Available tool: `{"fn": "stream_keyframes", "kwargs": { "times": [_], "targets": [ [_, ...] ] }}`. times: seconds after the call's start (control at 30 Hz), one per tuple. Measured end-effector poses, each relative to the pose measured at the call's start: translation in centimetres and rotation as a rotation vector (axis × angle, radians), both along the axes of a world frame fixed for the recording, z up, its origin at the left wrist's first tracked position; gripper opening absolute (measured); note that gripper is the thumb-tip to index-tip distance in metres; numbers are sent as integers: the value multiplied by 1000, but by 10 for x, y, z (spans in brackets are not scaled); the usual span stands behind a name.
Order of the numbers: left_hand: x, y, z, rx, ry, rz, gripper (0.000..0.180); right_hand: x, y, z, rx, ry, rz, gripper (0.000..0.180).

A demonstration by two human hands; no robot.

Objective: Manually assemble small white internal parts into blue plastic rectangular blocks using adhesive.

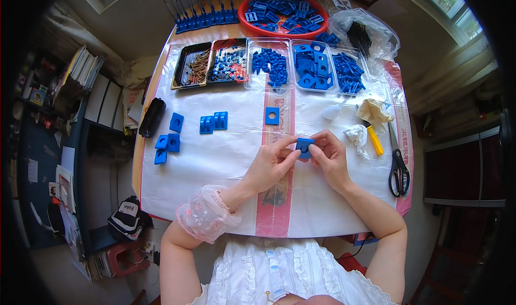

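Bracket of blue plastic (305, 147), pinched at opposite sides by left hand (269, 166) and right hand (332, 163), over white table cover (226, 157). Looks light, stiff, perhaps slightly slippery, hardly fragile; best taken by the outer edges.

The held piece (305, 142) is blue. The loose square (267, 120) is blue too. The table cover (215, 168) is white with a pinky-red stripe (275, 221). The big bowl (282, 34) is red, full of blue bits (293, 22). The screws (198, 64) are brown. The tiny bits (228, 63) are blue, white and red. The scissor handles (398, 158) are black. The fat handle (374, 141) is yellow. The frilly top (236, 270) is white with pale blue buttons (273, 268). The puffy cuff (207, 213) is white and pink.
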State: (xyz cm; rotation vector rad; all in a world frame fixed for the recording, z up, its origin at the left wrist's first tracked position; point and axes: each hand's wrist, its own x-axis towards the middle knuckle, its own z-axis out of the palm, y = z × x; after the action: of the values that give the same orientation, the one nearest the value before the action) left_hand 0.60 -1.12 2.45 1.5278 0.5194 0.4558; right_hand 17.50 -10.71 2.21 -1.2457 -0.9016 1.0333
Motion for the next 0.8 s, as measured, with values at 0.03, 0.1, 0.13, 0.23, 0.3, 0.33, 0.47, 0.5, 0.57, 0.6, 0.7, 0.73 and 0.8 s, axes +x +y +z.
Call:
{"fn": "stream_keyframes", "kwargs": {
  "times": [0.03, 0.1, 0.13, 0.23, 0.3, 0.33, 0.47, 0.5, 0.57, 0.6, 0.7, 0.73, 0.8],
  "targets": [
    [-1, 0, 3, 31, 26, 0, 33, -1, 1, -1, 18, 7, -3, 9],
    [-1, -3, 5, 151, 37, 8, 34, -4, 3, -1, 53, 18, -9, 11],
    [-1, -4, 5, 212, 42, 13, 35, -4, 2, -2, 53, 15, -7, 11],
    [-1, -6, 1, 300, 60, 21, 36, -3, 3, -6, 60, 11, -6, 13],
    [-1, -6, 1, 299, 70, 14, 36, -4, 3, -8, 67, 29, -18, 13],
    [-1, -5, 2, 299, 74, 10, 36, -4, 3, -8, 67, 30, -18, 13],
    [-1, -5, 2, 244, 60, 11, 33, -5, 2, 0, 39, 6, -20, 10],
    [-1, -4, 2, 183, 60, 4, 32, -5, 2, 3, 24, -8, -24, 9],
    [-1, -3, 2, 78, 45, 14, 31, -2, 1, 0, 3, 15, -30, 8],
    [0, -2, 0, 34, 31, 31, 31, 0, 1, -2, -7, 27, -33, 9],
    [0, -1, -3, -23, 15, 40, 30, -2, 3, -5, 15, 17, -45, 11],
    [0, -1, -3, -29, 14, 37, 31, -2, 2, -6, 10, 16, -46, 11],
    [0, -1, -1, -27, 18, 32, 30, -1, 2, -5, 7, 14, -45, 10]
  ]
}}
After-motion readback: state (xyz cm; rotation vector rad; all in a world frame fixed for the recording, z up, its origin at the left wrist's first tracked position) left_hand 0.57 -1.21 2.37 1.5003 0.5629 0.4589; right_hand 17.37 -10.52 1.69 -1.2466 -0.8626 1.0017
